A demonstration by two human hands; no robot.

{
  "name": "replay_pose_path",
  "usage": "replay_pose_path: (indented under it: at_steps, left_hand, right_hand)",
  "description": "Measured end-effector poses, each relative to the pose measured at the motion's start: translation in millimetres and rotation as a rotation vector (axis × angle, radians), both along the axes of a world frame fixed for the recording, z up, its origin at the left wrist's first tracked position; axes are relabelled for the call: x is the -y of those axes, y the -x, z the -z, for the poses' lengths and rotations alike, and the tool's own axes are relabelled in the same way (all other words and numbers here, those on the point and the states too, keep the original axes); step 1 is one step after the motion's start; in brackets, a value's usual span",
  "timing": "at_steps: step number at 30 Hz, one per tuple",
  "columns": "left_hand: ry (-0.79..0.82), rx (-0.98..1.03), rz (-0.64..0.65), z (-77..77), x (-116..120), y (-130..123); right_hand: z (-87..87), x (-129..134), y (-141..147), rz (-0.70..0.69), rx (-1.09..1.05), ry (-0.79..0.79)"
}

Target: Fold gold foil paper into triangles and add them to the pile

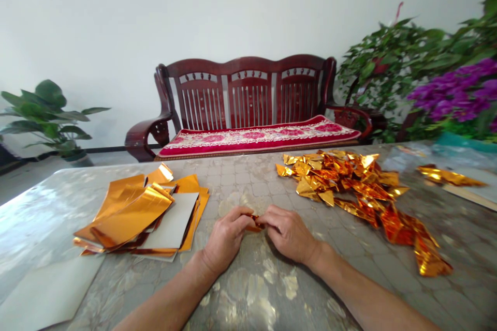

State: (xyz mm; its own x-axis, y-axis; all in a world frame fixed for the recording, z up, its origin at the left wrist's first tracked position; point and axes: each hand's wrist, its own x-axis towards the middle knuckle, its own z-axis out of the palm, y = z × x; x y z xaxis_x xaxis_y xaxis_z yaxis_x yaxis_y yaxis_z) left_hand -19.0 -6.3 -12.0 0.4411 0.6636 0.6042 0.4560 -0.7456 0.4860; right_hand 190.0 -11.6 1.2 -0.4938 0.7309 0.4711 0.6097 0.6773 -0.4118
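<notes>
The left hand and right hand pinch a foil piece, likely to steady it, with sheets left of the grip, folded foil right.

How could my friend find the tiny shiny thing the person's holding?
In front of the dark red bench stands a table. There, the left hand and right hand nearly meet. Between them is a small orange foil piece, the only foil being held.

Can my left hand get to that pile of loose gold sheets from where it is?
Probably yes: the loose gold sheets lie to the left of your left hand, with nothing visible standing between them. That hand is busy, though, pinching a small foil piece with the right hand.
</notes>
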Motion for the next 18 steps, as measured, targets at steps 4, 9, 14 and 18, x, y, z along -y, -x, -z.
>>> replay_pose_path:
  at_steps: [4, 9, 14, 18]
  left_hand:
    - [-0.018, -0.006, 0.001, 0.1, -0.3, -0.2]
    - [-0.013, -0.012, -0.002, 0.6, -0.8, -0.4]
    - [0.026, 0.003, 0.002, 1.2, -1.0, -0.3]
    - [0.055, 0.017, 0.006, 1.3, -1.1, 0.0]
  right_hand:
    - [-0.7, 1.7, 2.5, 0.041, 0.034, 0.007]
    - [0.3, 1.8, 1.8, 0.05, 0.044, 0.026]
    - [1.4, 0.0, 0.0, 0.021, 0.033, 0.049]
    - [1.2, -1.0, 0.0, 0.026, 0.043, 0.067]
